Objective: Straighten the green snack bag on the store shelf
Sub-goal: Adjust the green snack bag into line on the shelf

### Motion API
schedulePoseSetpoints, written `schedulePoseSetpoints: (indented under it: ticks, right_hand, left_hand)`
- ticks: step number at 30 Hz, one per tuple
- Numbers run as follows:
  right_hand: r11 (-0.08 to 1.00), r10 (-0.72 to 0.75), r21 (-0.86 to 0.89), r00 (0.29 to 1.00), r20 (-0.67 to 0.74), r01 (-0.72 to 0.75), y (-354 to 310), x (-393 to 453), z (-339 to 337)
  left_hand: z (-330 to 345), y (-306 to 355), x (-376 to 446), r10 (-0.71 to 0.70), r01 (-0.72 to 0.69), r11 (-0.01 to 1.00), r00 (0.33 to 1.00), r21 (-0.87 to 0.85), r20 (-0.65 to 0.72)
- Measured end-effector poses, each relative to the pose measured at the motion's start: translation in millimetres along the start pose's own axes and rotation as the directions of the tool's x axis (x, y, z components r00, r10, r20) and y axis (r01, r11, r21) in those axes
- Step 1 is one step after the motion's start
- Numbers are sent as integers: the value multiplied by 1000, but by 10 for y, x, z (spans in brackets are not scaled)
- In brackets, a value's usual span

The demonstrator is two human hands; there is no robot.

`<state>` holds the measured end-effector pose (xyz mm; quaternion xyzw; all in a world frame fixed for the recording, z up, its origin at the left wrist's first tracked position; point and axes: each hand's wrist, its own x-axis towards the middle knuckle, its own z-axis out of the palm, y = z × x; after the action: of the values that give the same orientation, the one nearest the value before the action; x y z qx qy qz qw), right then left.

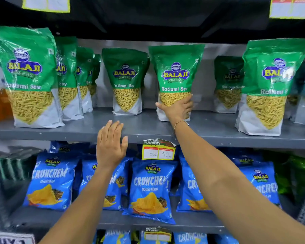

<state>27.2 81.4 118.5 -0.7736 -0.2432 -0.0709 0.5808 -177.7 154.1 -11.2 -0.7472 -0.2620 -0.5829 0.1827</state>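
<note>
The snack bag (175,80) stands on the shelf (148,127). Another bag (126,81) stands to its left, farther back. The price tag (158,150) hangs below it.

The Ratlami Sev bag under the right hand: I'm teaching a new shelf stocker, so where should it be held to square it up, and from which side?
Probably low, from the front. The Ratlami Sev bag stands upright on the grey shelf, its filled base stiffer than the floppy top. The right hand already cups its lower front; the left hand is free to steady its left edge.
</note>
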Motion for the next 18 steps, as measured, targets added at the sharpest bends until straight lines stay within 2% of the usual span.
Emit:
schedulePoseSetpoints:
  ticks: [6,13,18]
  right_hand:
    - [999,16,-36,1000,-1,-16,-5,17,3]
    - [1000,-14,-27,1000,12,14,-7,-126,-139]
    - [998,-37,-56,999,21,38,7,-262,-264]
  left_hand:
    - [47,-25,2,18,-18,1000,999,6,-44]
    - [10,-26,0,29,-29,1000,1000,12,10]
    - [16,-27,-7,26,-26,999,1000,21,0]
